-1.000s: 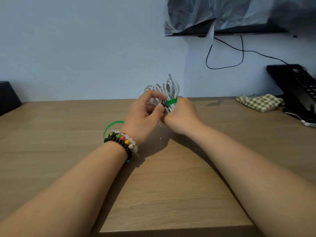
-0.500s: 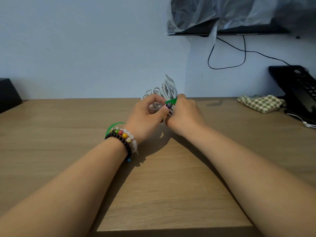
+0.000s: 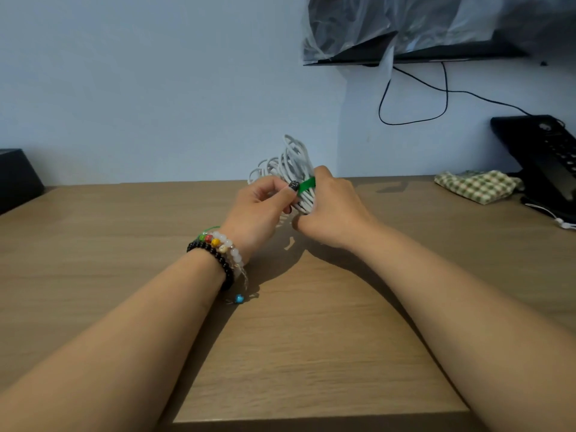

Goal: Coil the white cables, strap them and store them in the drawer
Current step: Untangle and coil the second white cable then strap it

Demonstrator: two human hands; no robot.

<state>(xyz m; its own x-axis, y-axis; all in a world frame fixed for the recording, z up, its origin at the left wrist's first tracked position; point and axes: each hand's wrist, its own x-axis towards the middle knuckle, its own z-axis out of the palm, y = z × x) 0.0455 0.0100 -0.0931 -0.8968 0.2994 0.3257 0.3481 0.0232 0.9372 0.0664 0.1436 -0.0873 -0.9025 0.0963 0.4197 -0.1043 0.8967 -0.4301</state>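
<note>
A coil of white cable (image 3: 293, 163) stands upright above the wooden desk (image 3: 311, 353), held between both hands. A green strap (image 3: 307, 184) wraps across the coil's lower part. My left hand (image 3: 258, 210) pinches the strap's left end between thumb and forefinger. My right hand (image 3: 330, 210) grips the coil and the strap from the right, fingers curled round the bundle. A second green strap (image 3: 209, 229) peeks out behind my left wrist, mostly hidden. No drawer is in view.
A checked cloth (image 3: 477, 185) lies at the back right beside a black telephone (image 3: 542, 157). A black box (image 3: 17, 179) sits at the far left edge. A plastic-covered screen (image 3: 436, 26) hangs on the wall, with a black wire (image 3: 414, 98) dangling below it.
The coil has tipped more upright and shifted slightly right. The loose green strap on the desk has become almost hidden behind my left wrist.
</note>
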